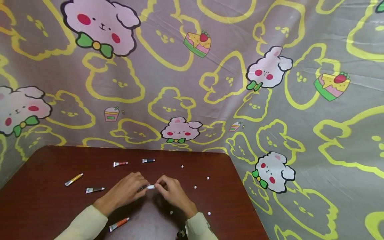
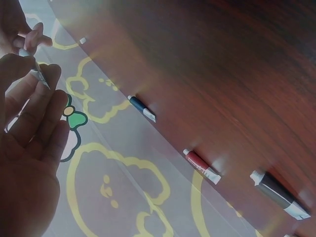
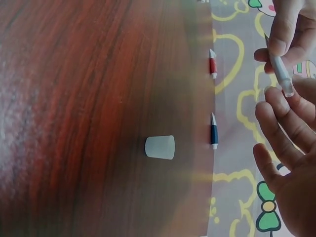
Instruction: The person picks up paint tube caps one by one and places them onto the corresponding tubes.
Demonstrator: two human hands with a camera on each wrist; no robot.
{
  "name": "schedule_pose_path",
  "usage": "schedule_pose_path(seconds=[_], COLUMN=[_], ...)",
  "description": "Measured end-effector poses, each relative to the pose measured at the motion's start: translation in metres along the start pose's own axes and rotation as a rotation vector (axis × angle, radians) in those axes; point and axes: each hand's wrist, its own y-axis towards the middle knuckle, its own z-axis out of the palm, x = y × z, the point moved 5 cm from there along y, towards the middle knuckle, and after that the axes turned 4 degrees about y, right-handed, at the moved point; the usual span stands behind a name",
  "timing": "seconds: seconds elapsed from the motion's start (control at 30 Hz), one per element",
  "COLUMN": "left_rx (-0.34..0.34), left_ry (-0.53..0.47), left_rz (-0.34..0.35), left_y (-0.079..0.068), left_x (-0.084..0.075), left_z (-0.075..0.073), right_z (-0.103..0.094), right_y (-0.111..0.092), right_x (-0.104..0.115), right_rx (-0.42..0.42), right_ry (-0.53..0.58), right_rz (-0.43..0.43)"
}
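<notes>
At table [image 1: 60,160] centre, left hand [image 1: 126,191] and right hand [image 1: 171,191] meeting on a small tube [image 1: 150,187]; other tubes [image 1: 120,163] from 7 to 12 o'clock; loose caps [image 1: 195,187] from 1 to 5 o'clock.

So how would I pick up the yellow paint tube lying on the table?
Pinch the yellow tube across the middle of its body, coming straight down from above. It lies flat on the brown table, slanted, apart from the other tubes, so both long sides look free for fingertips. Its flat crimped end is thin and would probably slip out of the grip.
</notes>
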Motion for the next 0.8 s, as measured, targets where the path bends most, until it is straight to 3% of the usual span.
schedule_pose_path(seconds=[0.5,0.8], left_rx=[-0.002,-0.064], left_ry=[0.015,-0.014], left_rz=[-0.005,0.027], left_y=[-0.0018,-0.0015], left_x=[-0.0012,-0.0037], left_z=[0.0011,-0.0021], right_z=[0.0000,0.0003], right_y=[-0.0033,-0.0057], right_x=[-0.0005,-0.0014], right_rx=[0.021,0.017], right_ry=[0.015,-0.038], right_rz=[-0.020,-0.030])
